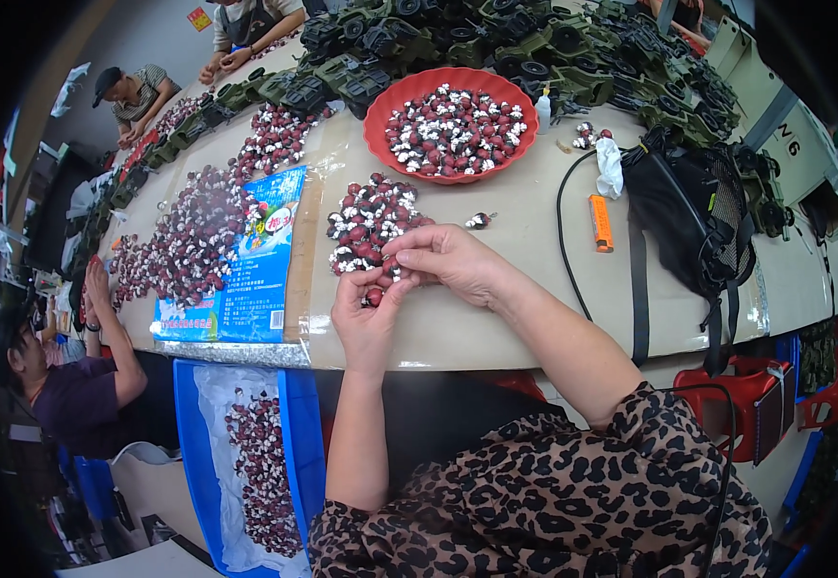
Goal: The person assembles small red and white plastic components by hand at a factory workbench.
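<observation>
Close in front of me, my left hand (365,320) is closed, thumb and fingers pinching a small dark red and white piece (374,297). My right hand (458,262) meets it from the right, its thumb and forefinger pinched together at the same spot. Whatever lies between those right fingertips is mostly hidden. Just beyond both hands spreads a loose pile of the same rounded pieces (371,214), dark red with white and black parts. One single piece (478,221) lies apart, to the right of the pile.
A red scalloped bowl (375,144) full of pieces stands beyond the pile. Green toy vehicles (573,58) are heaped behind. To the right are an orange lighter-like packet (601,223) and a black bag (684,212). Left: a blue printed sheet (270,260), a blue crate (188,424), co-workers.
</observation>
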The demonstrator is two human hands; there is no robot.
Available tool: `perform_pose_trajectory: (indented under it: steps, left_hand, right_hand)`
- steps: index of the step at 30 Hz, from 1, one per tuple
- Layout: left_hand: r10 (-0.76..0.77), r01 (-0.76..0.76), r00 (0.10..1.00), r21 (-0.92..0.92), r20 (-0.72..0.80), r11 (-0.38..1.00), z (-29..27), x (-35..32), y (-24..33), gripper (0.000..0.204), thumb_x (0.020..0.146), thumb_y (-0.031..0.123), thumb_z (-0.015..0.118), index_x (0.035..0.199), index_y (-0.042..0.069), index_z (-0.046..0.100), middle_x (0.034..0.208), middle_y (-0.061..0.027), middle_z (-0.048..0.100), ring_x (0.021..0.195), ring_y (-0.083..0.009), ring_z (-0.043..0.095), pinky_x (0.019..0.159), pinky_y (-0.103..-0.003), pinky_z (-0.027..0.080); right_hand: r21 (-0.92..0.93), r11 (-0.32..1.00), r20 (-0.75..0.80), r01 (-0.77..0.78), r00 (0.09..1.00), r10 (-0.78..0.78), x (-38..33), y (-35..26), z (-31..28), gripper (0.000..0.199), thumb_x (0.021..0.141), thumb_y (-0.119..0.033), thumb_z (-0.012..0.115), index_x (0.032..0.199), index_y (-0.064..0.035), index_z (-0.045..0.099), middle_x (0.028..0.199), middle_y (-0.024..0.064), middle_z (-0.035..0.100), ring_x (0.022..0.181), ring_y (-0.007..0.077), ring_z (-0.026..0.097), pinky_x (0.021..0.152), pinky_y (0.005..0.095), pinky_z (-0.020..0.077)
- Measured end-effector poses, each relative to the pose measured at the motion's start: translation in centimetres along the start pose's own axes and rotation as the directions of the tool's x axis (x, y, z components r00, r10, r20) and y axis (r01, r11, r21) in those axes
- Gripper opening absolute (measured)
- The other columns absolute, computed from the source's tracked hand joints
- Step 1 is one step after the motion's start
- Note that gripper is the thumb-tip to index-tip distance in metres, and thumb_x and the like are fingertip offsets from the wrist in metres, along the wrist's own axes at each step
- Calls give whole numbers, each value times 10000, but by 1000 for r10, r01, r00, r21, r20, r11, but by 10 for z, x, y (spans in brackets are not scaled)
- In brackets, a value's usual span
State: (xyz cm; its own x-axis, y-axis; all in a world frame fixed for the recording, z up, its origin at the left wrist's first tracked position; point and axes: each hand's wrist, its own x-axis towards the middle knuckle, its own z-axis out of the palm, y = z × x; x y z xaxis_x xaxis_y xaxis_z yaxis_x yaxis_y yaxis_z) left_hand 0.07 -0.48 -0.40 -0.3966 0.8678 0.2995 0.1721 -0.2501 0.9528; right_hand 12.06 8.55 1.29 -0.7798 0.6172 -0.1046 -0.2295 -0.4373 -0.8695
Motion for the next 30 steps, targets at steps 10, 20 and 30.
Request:
perform_pose_trajectory:
  steps: [10, 20, 30]
  left_hand:
    - [77, -77, 995, 10, -57, 997, 3, 1, -2, 240, 676, -9, 684, 801, 20, 481, 695, -14, 540, 585, -19, 427, 520, -145, 367]
    - [90, -89, 995, 15, -50, 996, 3, 1, -7, 252, 671, 3, 692, 802, 12, 476, 708, -29, 550, 604, -35, 452, 539, -156, 384]
    - [106, -104, 993, 40, -52, 994, 2, 1, -6, 255, 675, 6, 691, 807, 6, 473, 726, -39, 550, 630, -49, 484, 557, -167, 405]
  right_hand:
    - [-26, 1000, -10, 15, 1000, -15, 0, -1, 3, 179, 816, -86, 536, 958, 15, 575, 780, 29, 571, 674, 66, 529, 619, 196, 444]
    - [-90, 996, 1, 24, 1000, -24, 0, -1, 0, 187, 810, -75, 540, 965, 24, 575, 852, 75, 597, 740, 96, 565, 653, 205, 457]
    - [-58, 998, -9, 9, 1000, -9, -1, -3, 2, 181, 800, -59, 552, 953, 34, 577, 854, 90, 598, 752, 109, 574, 664, 213, 470]
